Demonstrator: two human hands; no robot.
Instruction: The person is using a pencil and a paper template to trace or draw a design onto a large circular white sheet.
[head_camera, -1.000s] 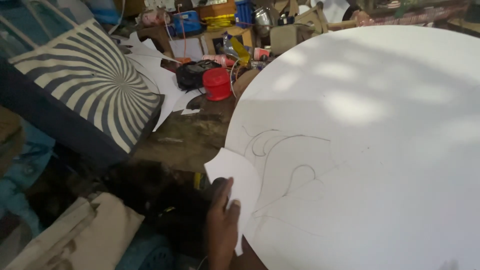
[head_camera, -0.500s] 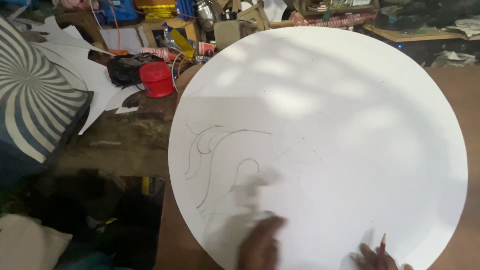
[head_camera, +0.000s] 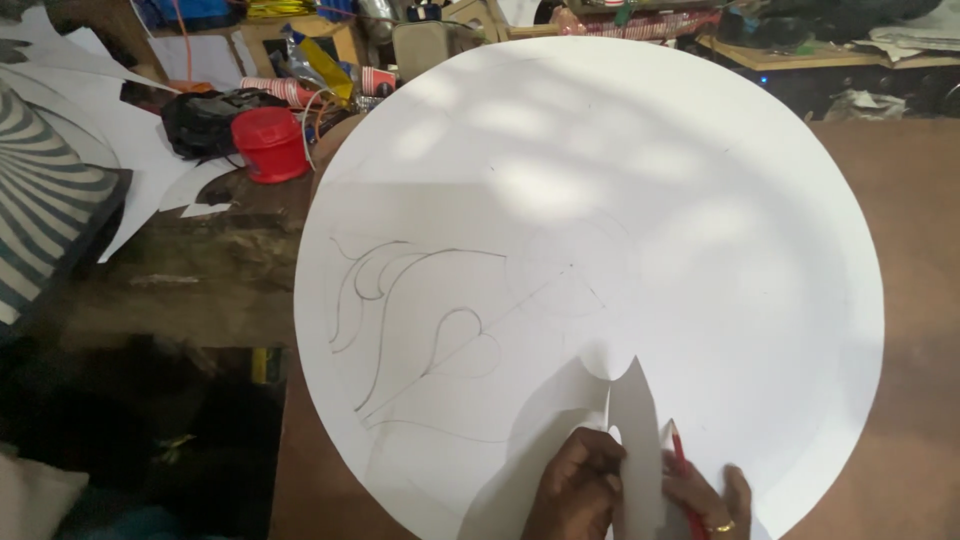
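A large round white board (head_camera: 620, 200) lies on the brown table (head_camera: 920, 300), with curved pencil lines drawn on its left half. A white paper template (head_camera: 570, 420) with a notched tip lies flat on the board's near part. My left hand (head_camera: 575, 490) presses down on the template near its middle. My right hand (head_camera: 710, 500), wearing a ring, holds a red pencil (head_camera: 682, 465) against the template's right edge.
A red cup (head_camera: 270, 143) and a black bundle (head_camera: 205, 115) sit beyond the board at the far left, among paper offcuts (head_camera: 130, 150). A striped black-and-white panel (head_camera: 40, 210) leans at the left. Cluttered boxes and cans line the far edge.
My view has swung right and closer to the board. The paper template, earlier held off the board's left edge, now lies on the board, and my right hand with the pencil has come to it.
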